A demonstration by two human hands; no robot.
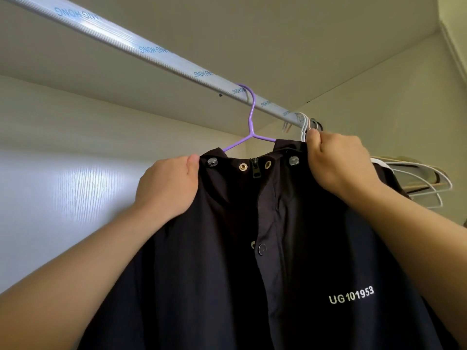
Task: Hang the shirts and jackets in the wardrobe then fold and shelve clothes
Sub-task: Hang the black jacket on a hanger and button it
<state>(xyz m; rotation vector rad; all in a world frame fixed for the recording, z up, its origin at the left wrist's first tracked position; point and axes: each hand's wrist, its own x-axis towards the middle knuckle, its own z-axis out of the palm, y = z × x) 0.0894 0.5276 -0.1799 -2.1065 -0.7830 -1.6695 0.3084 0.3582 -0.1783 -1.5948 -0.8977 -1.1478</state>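
A black jacket (290,248) with metal snaps, a zip and white lettering "UG101953" hangs on a purple hanger (251,117). The hanger's hook sits over the silver wardrobe rail (141,46). My left hand (169,185) grips the left side of the jacket's collar, thumb on top. My right hand (338,162) grips the right side of the collar, up near the rail. The hanger's shoulders are hidden inside the jacket.
Several empty white hangers (424,183) hang on the rail to the right of the jacket, close behind my right hand. The wardrobe's pale back wall (75,173) lies to the left, its top panel (278,34) just above the rail.
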